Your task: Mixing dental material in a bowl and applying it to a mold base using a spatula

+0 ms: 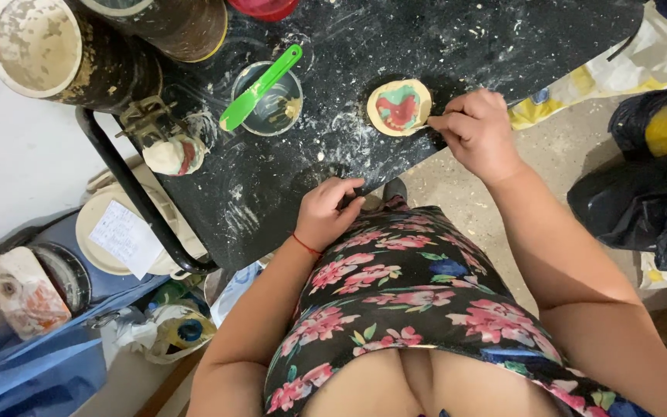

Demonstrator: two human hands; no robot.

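A person in a flowered dress point(395, 301) leans over a black, powder-dusted surface point(287, 177), seen from above. The right hand point(476, 133) is drawn into a loose fist, fingertips pinched together at the right edge of a small round mould point(399, 107) that lies flat on the surface; whatever slim thing the fingertips may be holding is too small to make out. The mould has a pale tan rim and a filling of green and red. The left hand point(327, 212), a red string at its wrist, is curled over the near edge of the surface, fingers bent down on the black top and gripping the rim, well apart from the mould. To the left of the mould stands a clear round cup point(272, 108) smeared with pale paste, and a green spatula point(259, 89) rests slanting across it, handle up to the right. Farther left, a small white lump streaked with red point(173, 155) sits near the edge of the surface, beside a metal fitting. Two crusted buckets point(63, 50) stand at the far left corner of the surface, the nearer one showing a paste-caked inside. On the floor to the right lie black plastic bags point(642, 205); to the left, beneath the surface, a white lid with a paper note point(121, 235) rests among blue sheeting.
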